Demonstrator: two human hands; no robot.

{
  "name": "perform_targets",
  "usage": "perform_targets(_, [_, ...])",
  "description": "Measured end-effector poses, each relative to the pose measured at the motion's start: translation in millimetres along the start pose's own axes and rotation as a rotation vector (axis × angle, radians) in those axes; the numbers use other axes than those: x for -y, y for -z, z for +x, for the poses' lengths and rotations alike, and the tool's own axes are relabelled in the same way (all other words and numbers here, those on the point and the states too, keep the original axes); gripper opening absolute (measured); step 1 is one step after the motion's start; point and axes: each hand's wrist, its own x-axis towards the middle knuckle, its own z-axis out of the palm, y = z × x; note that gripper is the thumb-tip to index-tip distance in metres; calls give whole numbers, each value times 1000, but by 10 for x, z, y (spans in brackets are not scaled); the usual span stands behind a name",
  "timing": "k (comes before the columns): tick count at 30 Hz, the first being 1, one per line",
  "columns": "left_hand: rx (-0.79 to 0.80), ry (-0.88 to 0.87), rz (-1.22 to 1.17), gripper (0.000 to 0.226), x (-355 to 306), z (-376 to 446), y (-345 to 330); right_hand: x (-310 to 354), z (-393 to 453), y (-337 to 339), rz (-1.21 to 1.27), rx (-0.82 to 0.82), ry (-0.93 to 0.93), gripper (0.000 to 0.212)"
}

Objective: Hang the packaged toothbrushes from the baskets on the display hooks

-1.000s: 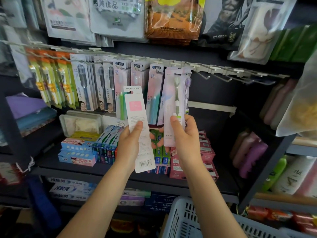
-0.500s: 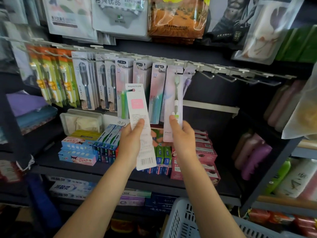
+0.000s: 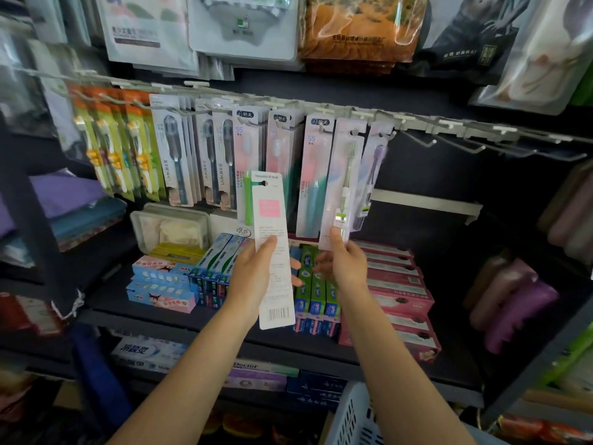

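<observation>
The left hand (image 3: pixel 253 277) holds a white toothbrush pack (image 3: pixel 274 252) (back side out); the right hand (image 3: pixel 345 263) pinches a green-brush pack (image 3: pixel 343 184) hanging on its hook (image 3: pixel 354 133).

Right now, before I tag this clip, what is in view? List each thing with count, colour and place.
hook rail: one, grey, across the upper middle; the right hooks bare
hung toothbrush packs: many, orange-green at left, grey, then pink-teal, on the left and middle hooks
green-brush pack: one, pale pink, its top at a hook, bottom held
white pack: one, back side showing with a pink patch and barcode, in front of the shelf
toothpaste boxes: many, blue, green and red-pink, on the shelf below
basket: one, white, bottom edge
bagged goods: several, top row
left hand: grips the white pack
right hand: pinches the green-brush pack's bottom
</observation>
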Motion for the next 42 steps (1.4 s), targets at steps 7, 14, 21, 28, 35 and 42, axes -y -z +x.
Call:
perform_targets(7, [-2,14,15,13,132,56,56,-73,47,52,-52,22,-135,48])
perform_targets(14, [183,97,-99,31,151,12,-153,-73,-724,336,67,564,-94,60])
perform_targets(21, [444,46,10,43,66,-18,-469,20,-814,664,433,767,-132,37])
perform_targets(28, [362,-112,183,28,98,-176,-605,76,-769,798,136,229,163,21])
perform_targets(35, [264,-147,236,9,86,-181,-705,139,-844,855,93,164,298,26])
perform_targets(42, [207,-169,219,18,23,-133,-852,209,-793,938,96,127,386,17])
